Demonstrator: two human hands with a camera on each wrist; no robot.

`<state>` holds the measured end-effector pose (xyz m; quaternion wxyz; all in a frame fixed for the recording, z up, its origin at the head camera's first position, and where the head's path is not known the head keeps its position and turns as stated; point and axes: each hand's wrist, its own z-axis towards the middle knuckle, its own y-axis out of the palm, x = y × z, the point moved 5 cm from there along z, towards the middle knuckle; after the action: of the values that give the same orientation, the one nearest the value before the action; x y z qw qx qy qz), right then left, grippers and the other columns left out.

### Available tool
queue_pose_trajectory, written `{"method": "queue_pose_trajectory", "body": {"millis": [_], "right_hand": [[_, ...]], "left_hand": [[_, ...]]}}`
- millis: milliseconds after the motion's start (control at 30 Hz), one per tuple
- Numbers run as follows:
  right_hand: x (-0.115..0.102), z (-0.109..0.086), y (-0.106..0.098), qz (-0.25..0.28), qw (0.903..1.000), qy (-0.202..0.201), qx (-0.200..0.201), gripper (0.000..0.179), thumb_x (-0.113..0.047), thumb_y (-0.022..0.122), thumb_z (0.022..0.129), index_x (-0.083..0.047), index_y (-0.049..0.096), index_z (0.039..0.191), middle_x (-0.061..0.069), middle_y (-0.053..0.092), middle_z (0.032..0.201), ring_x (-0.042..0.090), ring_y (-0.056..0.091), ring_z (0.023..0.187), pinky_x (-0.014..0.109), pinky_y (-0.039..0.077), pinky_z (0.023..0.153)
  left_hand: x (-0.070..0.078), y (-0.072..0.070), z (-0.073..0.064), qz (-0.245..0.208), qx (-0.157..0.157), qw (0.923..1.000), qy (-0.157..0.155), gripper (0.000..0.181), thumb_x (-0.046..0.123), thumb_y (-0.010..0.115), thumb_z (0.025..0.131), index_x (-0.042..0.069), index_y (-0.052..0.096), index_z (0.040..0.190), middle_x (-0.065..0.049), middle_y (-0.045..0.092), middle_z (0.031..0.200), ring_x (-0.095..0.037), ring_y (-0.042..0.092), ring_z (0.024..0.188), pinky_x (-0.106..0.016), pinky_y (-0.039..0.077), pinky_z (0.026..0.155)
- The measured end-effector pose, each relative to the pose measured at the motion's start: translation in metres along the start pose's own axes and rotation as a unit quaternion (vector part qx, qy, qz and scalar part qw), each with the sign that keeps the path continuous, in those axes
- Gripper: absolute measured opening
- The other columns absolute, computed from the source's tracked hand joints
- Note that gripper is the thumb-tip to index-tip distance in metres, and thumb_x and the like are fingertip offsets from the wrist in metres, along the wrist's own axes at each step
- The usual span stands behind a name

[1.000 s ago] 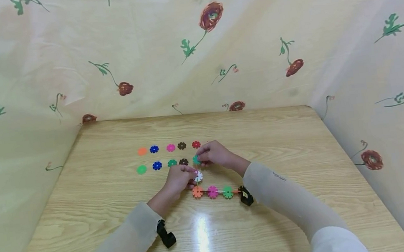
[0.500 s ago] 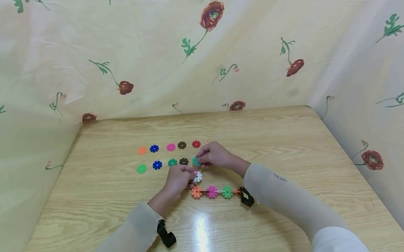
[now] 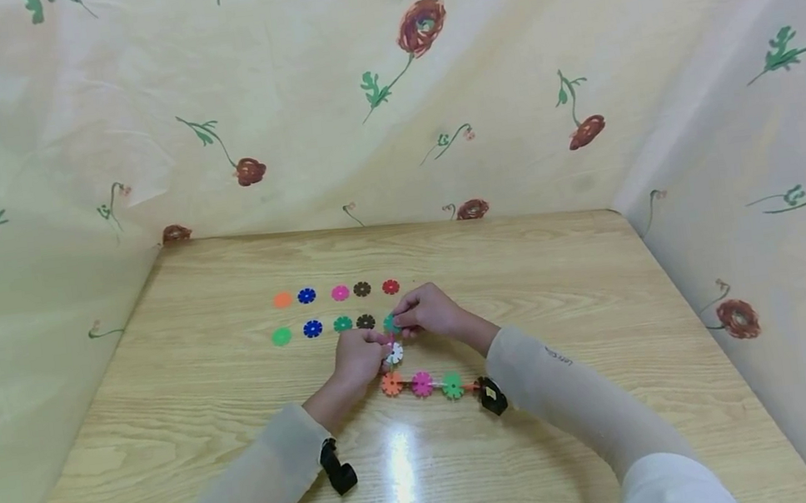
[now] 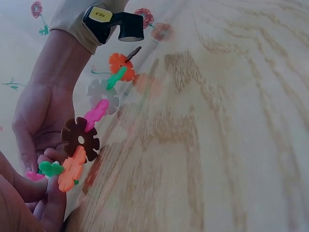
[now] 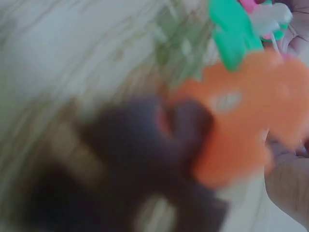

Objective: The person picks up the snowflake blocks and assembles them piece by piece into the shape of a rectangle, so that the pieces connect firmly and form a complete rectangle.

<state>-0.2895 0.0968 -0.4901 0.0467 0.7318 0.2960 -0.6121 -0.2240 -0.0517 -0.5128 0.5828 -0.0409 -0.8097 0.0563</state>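
In the head view my right hand point(image 3: 433, 311) pinches a teal interlocking disc point(image 3: 391, 323). Just below and left, my left hand point(image 3: 360, 356) pinches a pink disc point(image 3: 389, 339) between the teal disc and a white disc point(image 3: 395, 354). These belong to a bent chain of notched plastic discs that runs down to an orange disc point(image 3: 392, 384), then right through a pink one and a green disc point(image 3: 453, 385). Fingers partly cover the upper joint. In the right wrist view a dark disc point(image 5: 140, 145) and an orange disc point(image 5: 241, 111) appear close and blurred.
Loose discs lie flat in two rows on the wooden table point(image 3: 199, 377), among them an orange disc point(image 3: 283, 300), a red disc point(image 3: 390, 286) and a green disc point(image 3: 281, 336). Flowered cloth point(image 3: 322, 85) walls the back and sides. A black wrist camera point(image 3: 492, 396) overhangs the chain's right end.
My left forearm has shifted slightly right and the left hand has turned a little at the joint. My right hand keeps its grip on the teal disc, almost still. The loose discs have not moved.
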Motion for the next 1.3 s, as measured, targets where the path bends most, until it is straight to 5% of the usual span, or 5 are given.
{"method": "queue_pose_trajectory", "body": {"millis": [333,733,933,1133,1300], "right_hand": [[0.005,0.003,-0.005,0.013,0.9997,0.008,-0.017,0.016,-0.001,0.065,0.096,0.006,0.069,0.110,0.017,0.073,0.091,0.021,0.070,0.072,0.034,0.061,0.070],[-0.014,0.010,-0.015,-0.068,0.9935,0.001,-0.091,0.020,-0.003,0.058,0.100,0.006,0.070,0.113,0.015,0.073,0.090,0.022,0.069,0.075,0.034,0.060,0.071],[-0.027,0.038,-0.029,-0.322,0.9459,-0.032,-0.026,0.027,-0.009,0.060,0.099,-0.001,0.067,0.124,0.012,0.072,0.104,0.021,0.067,0.087,0.034,0.056,0.076],[-0.024,0.065,-0.024,-0.430,0.9007,-0.053,-0.024,0.034,-0.018,0.069,0.096,0.000,0.064,0.126,0.011,0.070,0.109,0.024,0.063,0.099,0.037,0.053,0.088],[-0.022,0.068,-0.025,-0.405,0.9131,-0.041,-0.018,0.017,-0.016,0.073,0.092,-0.005,0.064,0.100,0.005,0.065,0.088,0.019,0.057,0.079,0.031,0.050,0.072]], "left_hand": [[-0.001,-0.002,0.006,-0.017,-0.038,0.9985,-0.036,0.013,-0.002,0.064,0.094,-0.006,0.070,0.106,-0.018,0.065,0.106,-0.020,0.067,0.073,-0.029,0.061,0.067],[0.023,-0.003,0.022,0.022,-0.069,0.9970,-0.026,0.016,0.015,0.064,0.100,0.002,0.072,0.098,-0.009,0.068,0.081,-0.012,0.054,0.058,-0.023,0.049,0.047],[0.021,-0.003,0.027,0.026,-0.059,0.9966,-0.052,0.012,0.012,0.065,0.098,0.003,0.072,0.098,-0.010,0.070,0.085,-0.013,0.057,0.061,-0.021,0.049,0.049],[0.019,-0.002,0.027,0.013,-0.071,0.9962,-0.049,0.014,0.010,0.064,0.098,-0.001,0.072,0.098,-0.011,0.071,0.084,-0.014,0.060,0.063,-0.023,0.052,0.050],[0.020,-0.003,0.030,0.013,-0.070,0.9965,-0.042,0.014,0.011,0.064,0.098,-0.001,0.072,0.094,-0.010,0.070,0.082,-0.014,0.060,0.064,-0.023,0.053,0.052]]}}
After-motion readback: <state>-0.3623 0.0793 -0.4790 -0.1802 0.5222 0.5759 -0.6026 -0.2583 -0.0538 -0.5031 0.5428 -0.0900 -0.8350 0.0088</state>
